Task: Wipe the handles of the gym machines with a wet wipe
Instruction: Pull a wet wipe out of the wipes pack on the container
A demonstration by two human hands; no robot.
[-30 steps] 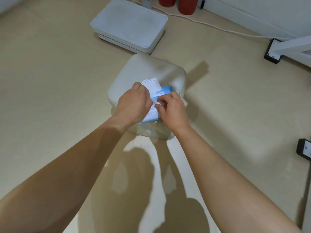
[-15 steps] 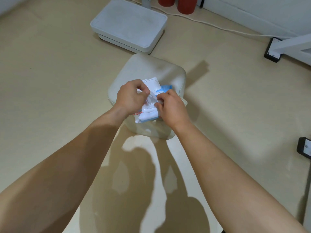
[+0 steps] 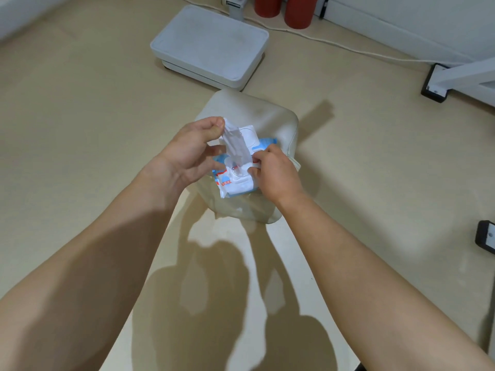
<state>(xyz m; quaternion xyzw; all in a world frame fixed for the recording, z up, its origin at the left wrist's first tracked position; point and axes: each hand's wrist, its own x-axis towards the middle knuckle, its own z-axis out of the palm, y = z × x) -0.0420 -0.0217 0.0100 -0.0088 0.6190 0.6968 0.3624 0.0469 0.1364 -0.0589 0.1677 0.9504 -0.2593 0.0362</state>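
A blue-and-white wet wipe pack [image 3: 237, 183] lies on a cream cushioned stool [image 3: 267, 116], its white flip lid [image 3: 250, 137] standing open. My left hand [image 3: 190, 151] pinches the top of a white wet wipe [image 3: 235, 145] between thumb and forefinger; the wipe stretches from the pack's opening up to the hand. My right hand [image 3: 276, 175] presses on the pack's right side and holds it down. No gym machine handle is in view.
A flat white platform [image 3: 211, 44] lies on the beige floor beyond the stool. Two red cylinders [image 3: 297, 9] stand at the back wall, with a white cable [image 3: 348, 48] running along it. White frame bars with black feet [image 3: 435, 84] sit at the right.
My left hand has risen up and to the left, drawing the wipe out of the pack. My right hand has stayed on the pack.
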